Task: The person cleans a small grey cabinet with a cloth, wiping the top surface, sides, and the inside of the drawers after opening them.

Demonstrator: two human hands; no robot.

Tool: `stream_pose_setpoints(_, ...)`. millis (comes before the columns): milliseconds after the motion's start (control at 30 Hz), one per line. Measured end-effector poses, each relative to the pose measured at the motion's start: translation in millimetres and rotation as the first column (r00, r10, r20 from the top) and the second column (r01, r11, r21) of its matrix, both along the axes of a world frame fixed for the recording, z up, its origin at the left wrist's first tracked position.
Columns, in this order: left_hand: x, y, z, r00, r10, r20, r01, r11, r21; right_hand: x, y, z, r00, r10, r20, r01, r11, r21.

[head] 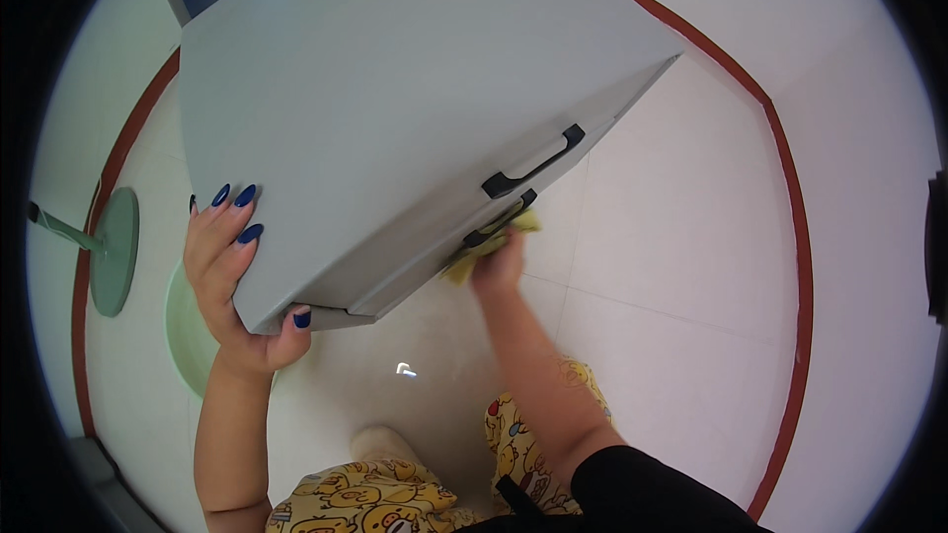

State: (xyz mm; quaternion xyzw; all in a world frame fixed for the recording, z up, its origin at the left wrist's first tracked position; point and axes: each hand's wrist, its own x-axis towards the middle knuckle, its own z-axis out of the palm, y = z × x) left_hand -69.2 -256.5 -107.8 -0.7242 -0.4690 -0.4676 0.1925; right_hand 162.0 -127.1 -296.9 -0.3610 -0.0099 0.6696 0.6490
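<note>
A grey cabinet (400,89) with a smooth top fills the upper middle of the view. Two black handles show on its drawer front: an upper handle (544,163) and a lower handle (503,218). My left hand (226,274) grips the near left corner of the cabinet top, fingers on the surface and thumb round the front edge. Beside the lower handle, my right hand (500,266) holds a yellow cloth (526,222) at the drawer front; the fingers are partly hidden by the cloth and cabinet.
A light green basin (185,333) stands on the tiled floor (652,252) behind my left wrist. At the left is a green round stand base (116,252) with a pole. A red-brown skirting strip (796,252) follows the walls. My foot (385,444) is below the cabinet.
</note>
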Motion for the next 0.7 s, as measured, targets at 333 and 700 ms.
stream_pose_setpoints(333,-3.8,0.0,-7.0,1.000,0.010,0.011,-0.010,0.999,0.037,53.1,-17.2,103.7,0.779,-0.074,0.622,-0.181,0.924,0.337)
stream_pose_setpoints(700,-4.8,-7.9,5.5,0.998,0.052,-0.036,-0.053,0.998,-0.026,-21.0,20.3,21.8,0.531,-0.172,0.830,-0.101,0.959,0.264)
